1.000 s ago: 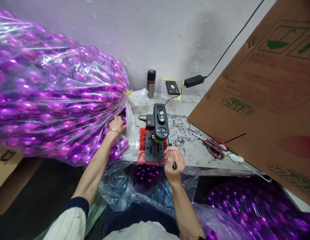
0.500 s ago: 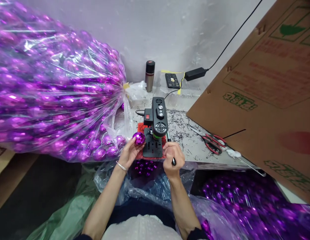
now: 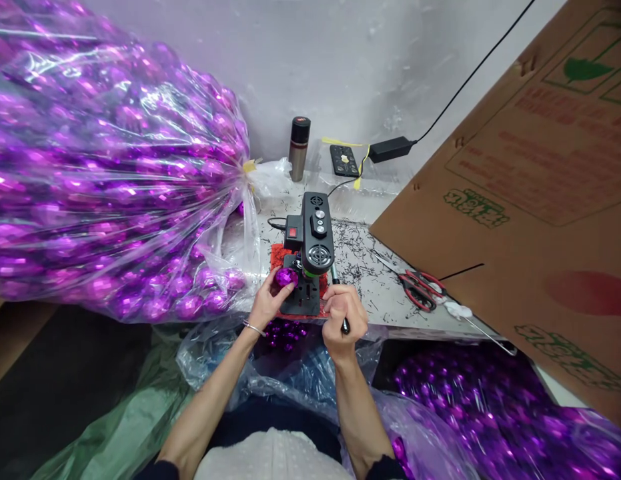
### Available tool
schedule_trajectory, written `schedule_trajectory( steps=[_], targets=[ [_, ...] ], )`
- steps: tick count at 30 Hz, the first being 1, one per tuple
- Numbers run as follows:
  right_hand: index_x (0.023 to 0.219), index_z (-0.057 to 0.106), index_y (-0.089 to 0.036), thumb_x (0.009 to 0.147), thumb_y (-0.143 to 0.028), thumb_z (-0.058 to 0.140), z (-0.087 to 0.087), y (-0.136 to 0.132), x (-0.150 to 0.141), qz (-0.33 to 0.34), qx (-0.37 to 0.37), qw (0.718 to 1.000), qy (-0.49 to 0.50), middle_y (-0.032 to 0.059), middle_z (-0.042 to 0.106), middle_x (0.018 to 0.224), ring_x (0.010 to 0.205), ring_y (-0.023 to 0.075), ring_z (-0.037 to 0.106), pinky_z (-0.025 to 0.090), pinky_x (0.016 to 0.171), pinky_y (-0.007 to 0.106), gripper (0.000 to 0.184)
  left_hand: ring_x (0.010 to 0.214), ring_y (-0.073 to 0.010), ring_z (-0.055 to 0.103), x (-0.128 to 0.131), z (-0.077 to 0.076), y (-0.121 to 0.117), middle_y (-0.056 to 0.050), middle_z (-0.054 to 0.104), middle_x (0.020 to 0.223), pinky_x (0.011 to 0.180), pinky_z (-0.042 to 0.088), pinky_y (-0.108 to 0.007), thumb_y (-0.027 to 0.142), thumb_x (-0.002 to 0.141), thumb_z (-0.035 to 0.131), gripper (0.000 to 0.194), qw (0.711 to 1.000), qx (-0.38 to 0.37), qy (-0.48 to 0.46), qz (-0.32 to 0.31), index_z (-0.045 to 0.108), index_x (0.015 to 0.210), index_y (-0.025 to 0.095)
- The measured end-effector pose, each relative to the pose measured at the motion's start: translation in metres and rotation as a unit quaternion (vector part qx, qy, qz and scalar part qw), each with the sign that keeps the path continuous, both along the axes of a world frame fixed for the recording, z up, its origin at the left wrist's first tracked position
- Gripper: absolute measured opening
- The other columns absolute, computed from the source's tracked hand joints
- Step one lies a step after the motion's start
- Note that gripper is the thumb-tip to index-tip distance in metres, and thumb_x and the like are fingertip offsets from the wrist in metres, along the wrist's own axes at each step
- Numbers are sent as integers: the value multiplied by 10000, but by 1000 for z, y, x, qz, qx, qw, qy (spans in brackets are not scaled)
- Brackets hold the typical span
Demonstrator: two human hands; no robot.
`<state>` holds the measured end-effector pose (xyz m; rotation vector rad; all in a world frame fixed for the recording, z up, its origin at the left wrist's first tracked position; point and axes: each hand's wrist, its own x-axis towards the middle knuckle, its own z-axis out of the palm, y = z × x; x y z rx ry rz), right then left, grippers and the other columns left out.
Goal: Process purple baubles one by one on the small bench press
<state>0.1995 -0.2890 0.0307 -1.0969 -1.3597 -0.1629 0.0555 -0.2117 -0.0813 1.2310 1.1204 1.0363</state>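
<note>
Pinched in my left hand (image 3: pixel 269 300) is a shiny purple faceted ball (image 3: pixel 287 277), held at the left side of a small black bench machine (image 3: pixel 319 227). The ball is over the left part of the machine's black base plate (image 3: pixel 300 303), close under its head. My right hand (image 3: pixel 345 312) is wrapped round a lever handle (image 3: pixel 345 327) with a black grip, to the right of the base. A red mat (image 3: pixel 277 253) shows under the machine. Whether the ball touches the machine's head, I cannot tell.
A big clear bag of purple balls (image 3: pixel 115 173) lies left. Scissors (image 3: pixel 417 290), a metal hook (image 3: pixel 490 335) and black clippings lie right, beside a leaning cardboard box (image 3: pixel 515 200). A flask (image 3: pixel 299 150), phone (image 3: pixel 343 161) and power adapter (image 3: pixel 391 149) stand behind. More balls (image 3: pixel 470 393) sit below.
My left hand has brought the purple ball rightward, from beside the machine to over its base plate. My right hand keeps its hold on the lever. The whole view has shifted slightly.
</note>
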Motion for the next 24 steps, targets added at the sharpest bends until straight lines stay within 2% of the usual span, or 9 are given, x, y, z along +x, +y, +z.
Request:
schedule_trajectory(
  steps=[4,9,12,18,24],
  targets=[
    [741,541,-229,1027,-121,471,11,3,-1,-10,-17,999,30,-19,586,688,657,133,593,444,616,289,314,1116,-291,776,5,-3,-1,-95,792,1238,1037,607,-456,503,823,848,703,990,79,114,-5,616,1424,222],
    [737,544,-223,1027,-111,485,17,4,0,-4,-16,999,34,-21,593,698,668,123,589,447,630,282,316,1235,-310,722,12,-8,-2,-120,750,1314,1074,587,-483,410,858,856,592,945,244,217,-11,625,1370,225],
    [738,540,-222,1026,-103,482,14,2,1,-3,-18,1000,23,-19,597,704,674,120,589,447,637,279,316,1242,-316,713,17,-14,-3,-137,729,1325,1062,588,-491,397,892,831,565,923,302,238,-22,606,1377,216],
    [746,554,-221,1018,-111,495,7,-2,3,-6,-25,1000,4,-16,601,707,668,126,592,446,626,284,299,1305,-325,688,25,-22,-7,-152,708,1384,1086,573,-498,460,897,828,615,921,316,227,-20,597,1413,217],
    [740,547,-225,1028,-133,471,-11,-3,1,-14,-5,1000,4,-18,596,693,661,130,606,451,614,283,312,1235,-302,733,27,-16,-5,-132,765,1309,1062,588,-468,449,919,806,503,929,307,204,-13,662,1338,212]
  ],
)
